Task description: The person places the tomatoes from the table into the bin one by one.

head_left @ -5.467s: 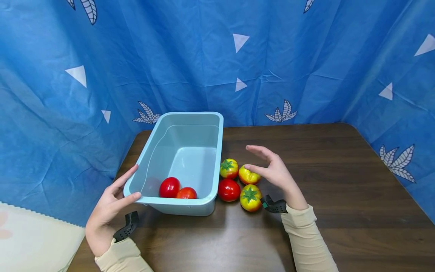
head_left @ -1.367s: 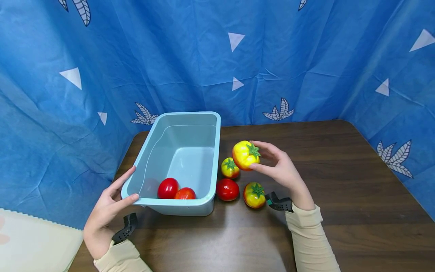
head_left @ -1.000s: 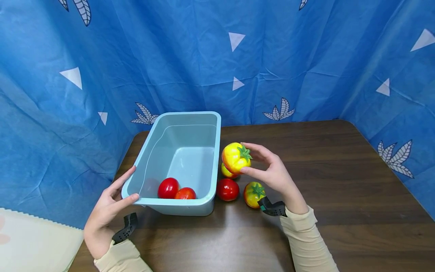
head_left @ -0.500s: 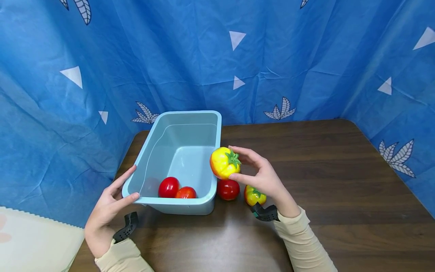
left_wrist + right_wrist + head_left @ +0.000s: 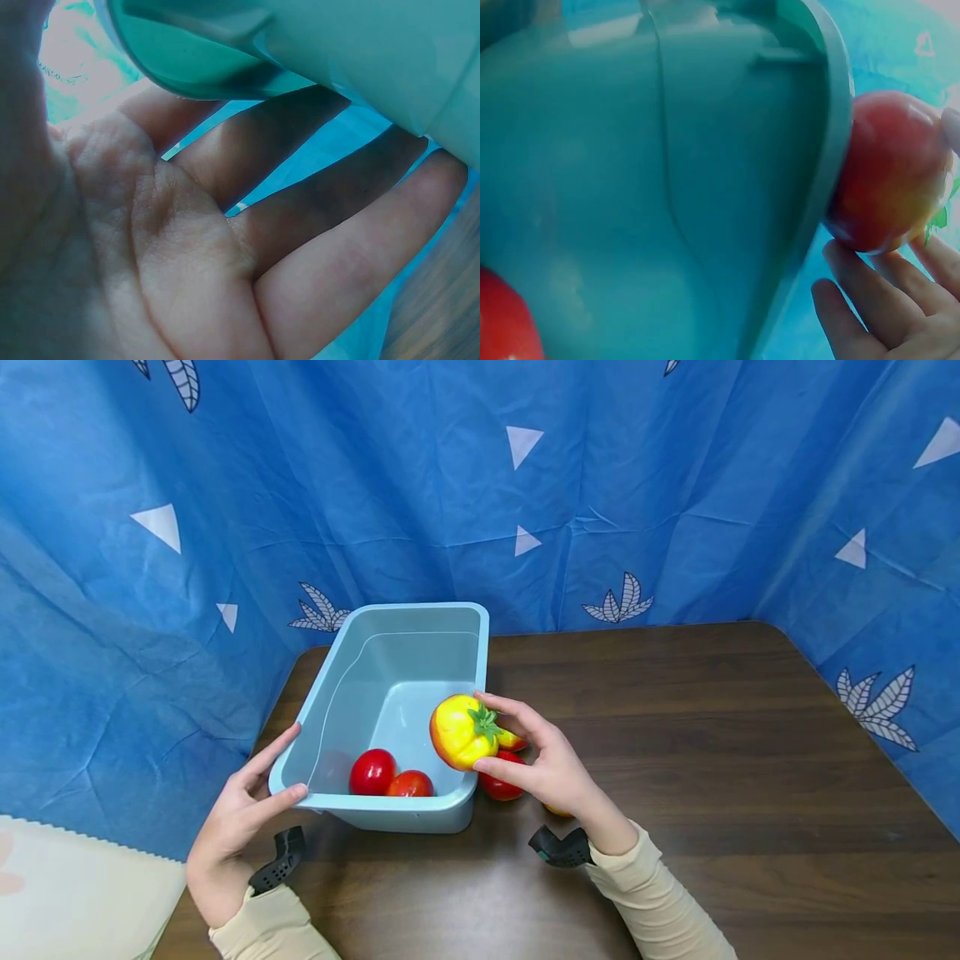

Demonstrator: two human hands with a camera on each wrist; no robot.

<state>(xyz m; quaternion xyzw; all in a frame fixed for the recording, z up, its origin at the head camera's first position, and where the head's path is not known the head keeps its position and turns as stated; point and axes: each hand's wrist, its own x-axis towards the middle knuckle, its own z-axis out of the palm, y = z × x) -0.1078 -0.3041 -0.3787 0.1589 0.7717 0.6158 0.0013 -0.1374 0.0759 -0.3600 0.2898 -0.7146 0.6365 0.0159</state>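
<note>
Pinching yellow-red tomato [image 5: 453, 735] between thumb and fingers of right hand [image 5: 551, 768], raised at right rim of bin [image 5: 378, 802], overlapping that rim in head view; cannot tell if touching it. Turning tomato's leafy top toward right palm. Gripping bin's near-left corner with left hand [image 5: 232, 827], thumb over front rim, fingers against outer wall. Working with hands well apart, either side of bin; tomato well away from left. Seeing red tomato [image 5: 372, 772] and orange-red tomato [image 5: 410, 783] side by side inside bin's near end. Seeing another red one [image 5: 501, 787] on table [image 5: 675, 735] just right of bin, plus smaller yellow one [image 5: 512, 741] behind it, both partly hidden.
</note>
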